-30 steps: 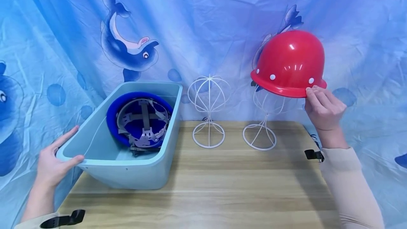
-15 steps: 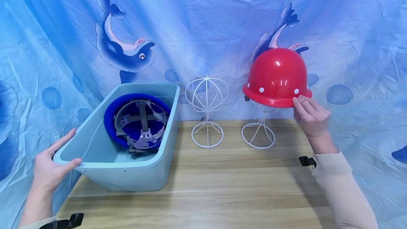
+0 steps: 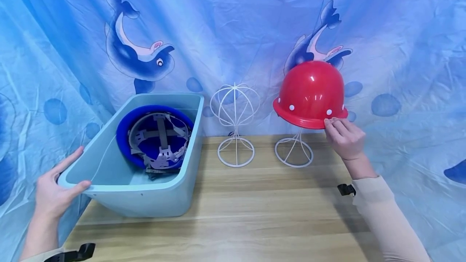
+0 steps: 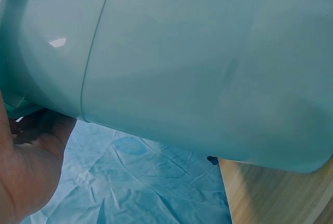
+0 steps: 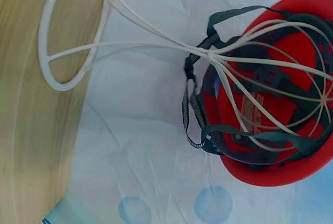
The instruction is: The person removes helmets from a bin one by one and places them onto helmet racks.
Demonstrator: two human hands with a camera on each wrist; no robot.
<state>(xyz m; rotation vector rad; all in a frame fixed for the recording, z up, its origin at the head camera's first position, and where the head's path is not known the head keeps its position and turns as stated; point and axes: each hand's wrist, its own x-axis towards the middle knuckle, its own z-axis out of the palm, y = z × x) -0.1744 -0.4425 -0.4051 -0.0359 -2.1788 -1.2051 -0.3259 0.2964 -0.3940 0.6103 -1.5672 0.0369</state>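
1) On my feed, the person's right hand (image 3: pixel 344 137) pinches the near right brim of a red helmet (image 3: pixel 309 94), fingertips clamped on its edge
2) The red helmet is dome up over the right wire stand (image 3: pixel 294 153); from the right wrist I see the white wire cage inside its hollow, with dark straps (image 5: pixel 196 110) hanging near the stem; I cannot tell whether the helmet rests its weight there
3) The left hand (image 3: pixel 54 191) grips the near left corner of a light blue tub (image 3: pixel 127 188), thumb over the rim
4) Inside the tub, 1 blue helmet (image 3: pixel 154 142) lies tilted, hollow side up
5) The left wire stand (image 3: pixel 236 124) is upright on the wooden table (image 3: pixel 255 201), between tub and right stand
6) Behind hangs a blue curtain (image 3: pixel 225 39)
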